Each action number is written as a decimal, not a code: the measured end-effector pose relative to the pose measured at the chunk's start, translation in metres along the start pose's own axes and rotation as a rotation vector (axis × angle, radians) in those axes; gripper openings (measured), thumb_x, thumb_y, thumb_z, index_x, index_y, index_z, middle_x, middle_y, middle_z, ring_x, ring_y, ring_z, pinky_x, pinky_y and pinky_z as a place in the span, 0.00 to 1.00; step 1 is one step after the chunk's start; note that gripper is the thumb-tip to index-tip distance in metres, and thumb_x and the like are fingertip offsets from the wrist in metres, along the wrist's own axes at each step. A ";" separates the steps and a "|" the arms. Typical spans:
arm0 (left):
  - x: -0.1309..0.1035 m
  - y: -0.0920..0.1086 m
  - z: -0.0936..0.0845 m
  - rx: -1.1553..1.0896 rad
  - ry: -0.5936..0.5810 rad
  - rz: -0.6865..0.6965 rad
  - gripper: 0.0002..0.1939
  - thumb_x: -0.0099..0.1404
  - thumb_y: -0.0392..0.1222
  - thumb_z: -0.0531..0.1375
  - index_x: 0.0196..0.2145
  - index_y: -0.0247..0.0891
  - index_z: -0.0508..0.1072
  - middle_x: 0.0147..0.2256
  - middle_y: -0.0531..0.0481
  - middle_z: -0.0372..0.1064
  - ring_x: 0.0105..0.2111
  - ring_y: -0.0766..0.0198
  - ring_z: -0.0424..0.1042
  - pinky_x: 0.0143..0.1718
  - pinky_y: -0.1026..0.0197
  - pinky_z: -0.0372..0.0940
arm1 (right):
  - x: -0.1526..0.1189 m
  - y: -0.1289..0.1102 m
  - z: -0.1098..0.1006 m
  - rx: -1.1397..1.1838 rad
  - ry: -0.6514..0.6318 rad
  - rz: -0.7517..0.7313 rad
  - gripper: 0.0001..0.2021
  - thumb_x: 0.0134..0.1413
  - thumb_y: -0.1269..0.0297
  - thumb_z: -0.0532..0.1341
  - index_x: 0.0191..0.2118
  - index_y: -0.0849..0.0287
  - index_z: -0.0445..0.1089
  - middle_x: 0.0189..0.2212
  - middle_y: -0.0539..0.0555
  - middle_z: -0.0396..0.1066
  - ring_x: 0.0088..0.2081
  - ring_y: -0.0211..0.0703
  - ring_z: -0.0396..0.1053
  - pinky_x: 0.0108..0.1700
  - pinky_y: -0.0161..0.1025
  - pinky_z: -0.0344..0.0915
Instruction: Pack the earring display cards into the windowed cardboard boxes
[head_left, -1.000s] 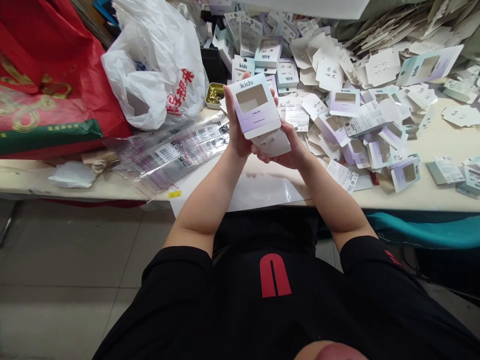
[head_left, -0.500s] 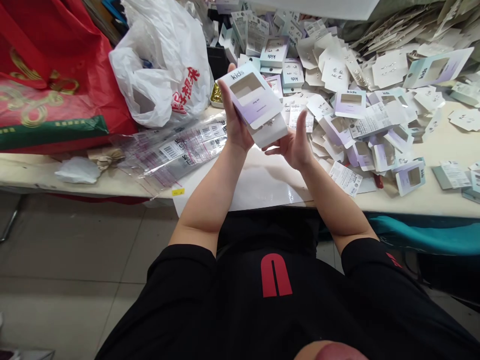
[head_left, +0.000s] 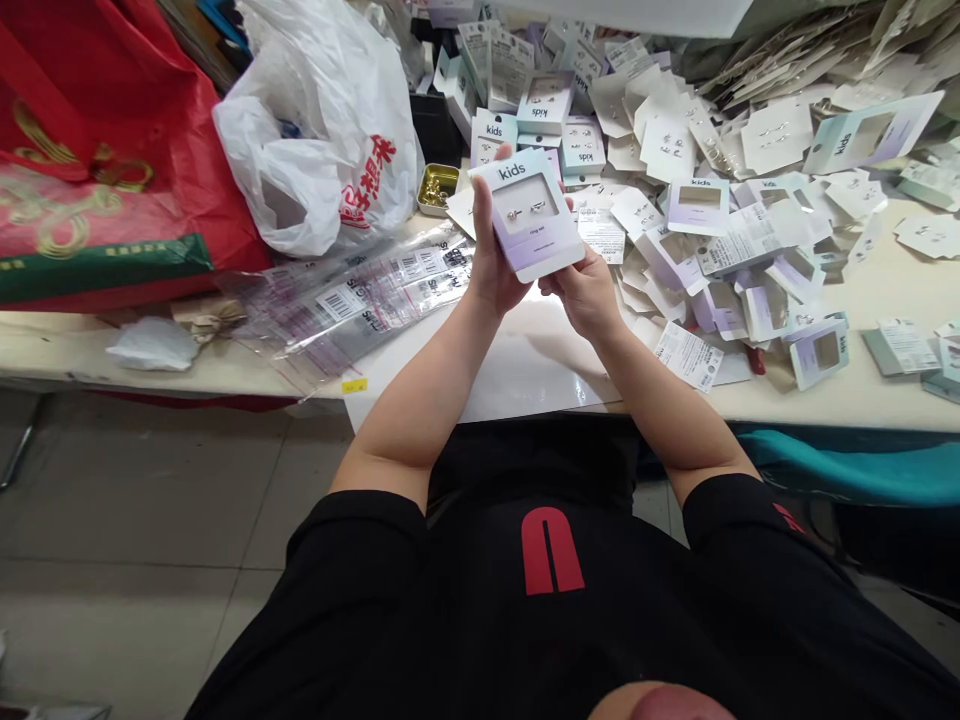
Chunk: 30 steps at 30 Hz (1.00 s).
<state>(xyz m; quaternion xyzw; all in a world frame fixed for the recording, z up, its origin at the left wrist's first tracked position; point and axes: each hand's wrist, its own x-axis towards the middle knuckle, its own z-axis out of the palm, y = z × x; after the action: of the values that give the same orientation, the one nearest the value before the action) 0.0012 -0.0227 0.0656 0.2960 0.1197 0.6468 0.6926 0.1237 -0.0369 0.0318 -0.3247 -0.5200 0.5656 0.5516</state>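
Observation:
A white and purple "kids" ring box (head_left: 536, 240) is held up over the table, its window showing two rings on a card. My left hand (head_left: 496, 265) is wrapped round the box's left side, thumb along the edge. At the lower right corner, my right hand (head_left: 589, 290) grips the same box with bent fingers, partly behind it. Under both arms lies a glossy white sheet (head_left: 517, 375). Just behind the box stands a small gold tin (head_left: 438, 188) with tiny metal pieces.
Many boxes and ring cards (head_left: 671, 145) are heaped behind and to the right. Clear barcode bags (head_left: 349, 305) lie left of the arms. A white plastic bag (head_left: 322, 130) and a red bag (head_left: 112, 170) stand at the left. A teal chair (head_left: 855, 470) is at the right front.
The card with rings now shows in the box's window, and no part sticks out below. The box has moved slightly right and turned more upright. My right fingers have closed on its corner.

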 end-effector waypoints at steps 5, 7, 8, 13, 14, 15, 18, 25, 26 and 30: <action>-0.003 -0.005 -0.004 0.007 -0.029 -0.097 0.24 0.84 0.64 0.41 0.58 0.58 0.72 0.46 0.55 0.82 0.65 0.53 0.75 0.65 0.46 0.73 | -0.002 0.001 -0.006 -0.286 0.087 -0.038 0.22 0.61 0.39 0.70 0.32 0.53 0.73 0.21 0.45 0.67 0.25 0.37 0.66 0.31 0.41 0.71; -0.004 -0.008 -0.003 0.035 -0.054 -0.113 0.28 0.82 0.68 0.41 0.53 0.52 0.73 0.45 0.51 0.81 0.63 0.50 0.77 0.61 0.46 0.76 | -0.002 0.001 -0.009 -0.393 0.130 -0.089 0.25 0.61 0.34 0.68 0.34 0.53 0.76 0.25 0.48 0.71 0.31 0.42 0.74 0.40 0.46 0.77; -0.004 -0.010 -0.003 0.032 -0.076 -0.113 0.29 0.82 0.69 0.42 0.52 0.50 0.73 0.44 0.50 0.80 0.62 0.49 0.78 0.59 0.47 0.77 | -0.002 0.002 -0.010 -0.423 0.151 -0.128 0.26 0.60 0.32 0.67 0.36 0.54 0.78 0.28 0.49 0.74 0.36 0.45 0.77 0.45 0.48 0.78; -0.006 -0.019 0.001 -0.038 -0.118 -0.077 0.33 0.83 0.65 0.42 0.46 0.42 0.79 0.40 0.46 0.78 0.60 0.49 0.78 0.59 0.51 0.78 | 0.002 0.006 -0.018 -0.478 0.220 -0.273 0.32 0.57 0.25 0.66 0.36 0.55 0.76 0.34 0.53 0.77 0.46 0.52 0.79 0.57 0.55 0.75; -0.006 -0.020 0.001 -0.027 -0.081 -0.090 0.33 0.83 0.65 0.42 0.45 0.41 0.79 0.41 0.45 0.78 0.60 0.49 0.78 0.60 0.50 0.77 | 0.002 0.006 -0.019 -0.489 0.228 -0.271 0.33 0.56 0.23 0.66 0.35 0.55 0.75 0.33 0.53 0.76 0.44 0.52 0.78 0.56 0.54 0.75; -0.006 -0.021 0.001 -0.015 -0.034 -0.112 0.32 0.83 0.65 0.43 0.45 0.41 0.79 0.42 0.44 0.78 0.60 0.48 0.77 0.60 0.49 0.77 | 0.003 0.005 -0.019 -0.501 0.231 -0.257 0.34 0.55 0.22 0.65 0.33 0.54 0.73 0.32 0.52 0.75 0.42 0.50 0.77 0.53 0.53 0.76; -0.006 -0.022 0.001 0.016 0.081 -0.152 0.30 0.81 0.67 0.47 0.43 0.43 0.78 0.44 0.42 0.79 0.61 0.47 0.77 0.60 0.49 0.77 | 0.003 0.003 -0.019 -0.494 0.213 -0.186 0.35 0.56 0.21 0.64 0.30 0.54 0.68 0.28 0.50 0.69 0.34 0.44 0.72 0.43 0.47 0.74; -0.005 -0.024 0.000 0.088 0.082 -0.119 0.34 0.75 0.76 0.52 0.42 0.42 0.78 0.40 0.40 0.79 0.58 0.40 0.79 0.54 0.45 0.81 | 0.003 -0.002 -0.017 -0.377 0.170 -0.147 0.33 0.58 0.26 0.67 0.29 0.54 0.66 0.25 0.47 0.67 0.30 0.37 0.67 0.37 0.39 0.68; -0.004 -0.023 0.000 0.106 0.101 -0.097 0.32 0.76 0.75 0.53 0.45 0.43 0.79 0.41 0.41 0.80 0.59 0.40 0.79 0.54 0.44 0.81 | 0.003 -0.003 -0.016 -0.366 0.169 -0.135 0.32 0.58 0.27 0.68 0.29 0.54 0.66 0.24 0.46 0.66 0.29 0.36 0.66 0.36 0.38 0.67; 0.003 -0.015 -0.004 0.186 0.186 0.105 0.21 0.79 0.59 0.55 0.64 0.58 0.71 0.52 0.50 0.81 0.65 0.49 0.74 0.62 0.44 0.77 | 0.002 -0.008 -0.010 -0.246 0.129 0.022 0.27 0.61 0.39 0.72 0.27 0.55 0.64 0.20 0.43 0.62 0.24 0.32 0.60 0.30 0.34 0.59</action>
<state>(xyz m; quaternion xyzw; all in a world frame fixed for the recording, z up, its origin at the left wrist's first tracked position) 0.0120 -0.0184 0.0543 0.3033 0.2272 0.6929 0.6134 0.1346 -0.0336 0.0374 -0.4312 -0.5454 0.4813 0.5337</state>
